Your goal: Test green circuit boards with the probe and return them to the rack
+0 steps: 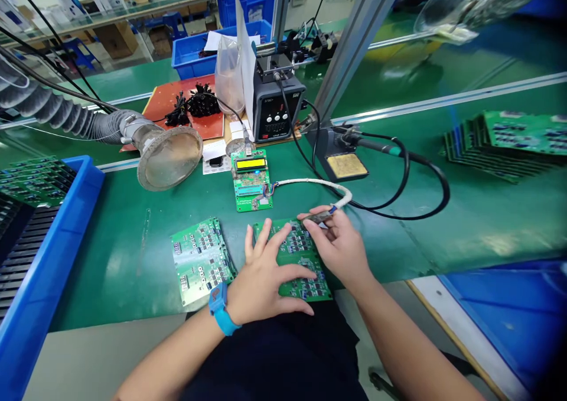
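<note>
A green circuit board [301, 244] lies at the table's front edge. My left hand [261, 283], with a blue wristband [221, 309], is spread flat over its left side, fingers apart. My right hand [343, 250] pinches a grey probe-like connector [319, 216] at the board's upper right edge; whether its tip touches the board I cannot tell. A white sleeved cable [310, 182] runs from it to a small green test board [250, 179] with a lit yellow display. Left of my left hand lies a small stack of similar circuit boards [199, 259].
A soldering station [279, 108] and iron stand [341, 159] sit behind, black cable looping right. A fume extractor hood [170, 156] hangs at left. A blue crate [66, 241] holds boards at far left. More stacked boards [509, 144] stand at right.
</note>
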Demonstrator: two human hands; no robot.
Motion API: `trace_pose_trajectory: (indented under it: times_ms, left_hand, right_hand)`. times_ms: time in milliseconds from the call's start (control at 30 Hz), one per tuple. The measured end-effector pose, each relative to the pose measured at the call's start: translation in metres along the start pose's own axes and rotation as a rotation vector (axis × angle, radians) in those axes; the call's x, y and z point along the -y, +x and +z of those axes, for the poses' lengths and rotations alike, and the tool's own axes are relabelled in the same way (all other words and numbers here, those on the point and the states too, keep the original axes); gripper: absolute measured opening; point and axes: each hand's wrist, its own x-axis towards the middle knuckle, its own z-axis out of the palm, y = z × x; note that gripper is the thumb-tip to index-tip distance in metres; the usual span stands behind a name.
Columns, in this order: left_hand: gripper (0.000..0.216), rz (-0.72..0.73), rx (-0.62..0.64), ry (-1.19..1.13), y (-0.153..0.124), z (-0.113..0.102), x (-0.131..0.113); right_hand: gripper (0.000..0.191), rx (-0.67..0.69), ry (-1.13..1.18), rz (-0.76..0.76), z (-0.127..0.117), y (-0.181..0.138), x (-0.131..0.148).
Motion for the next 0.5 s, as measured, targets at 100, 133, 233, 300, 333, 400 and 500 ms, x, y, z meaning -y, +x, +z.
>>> trace_pose_trajectory:
  times_ms: [100, 133, 233, 300, 333, 400, 500]
  left_hand:
    - [0.027, 0.019, 0.030, -0.029, 0.0010, -0.0013, -0.0016]
    - [0.024, 0.023, 0.037, -0.035, 0.0012, -0.0015, -0.0016]
    - [0.023, 0.023, 0.043, -0.043, 0.0015, -0.0013, -0.0008]
    - [0.023, 0.020, 0.037, -0.046, 0.0013, -0.0005, 0.0000]
    - [0.023, 0.019, 0.032, -0.047, 0.0012, 0.0001, 0.0004]
    - [0.023, 0.020, 0.019, -0.052, 0.0009, 0.0011, 0.0014]
    - [0.024, 0.037, 0.007, -0.064, 0.0005, 0.0020, 0.0028]
  right_hand:
    - [0.018, 0.003, 0.001, 0.000, -0.0002, 0.0002, 0.0004]
    - [0.018, 0.003, 0.002, 0.001, -0.0002, 0.0001, 0.0004]
    - [0.018, 0.000, 0.002, 0.008, -0.0001, -0.0002, 0.0001]
    - [0.018, 0.000, 0.001, 0.009, -0.0004, -0.0006, 0.0000]
    - [0.018, 0.002, 0.000, 0.007, -0.0005, -0.0009, -0.0002]
    - [0.018, 0.007, 0.001, 0.002, -0.0009, -0.0013, -0.0004]
    - [0.018, 0.005, -0.001, 0.004, -0.0009, -0.0015, -0.0006]
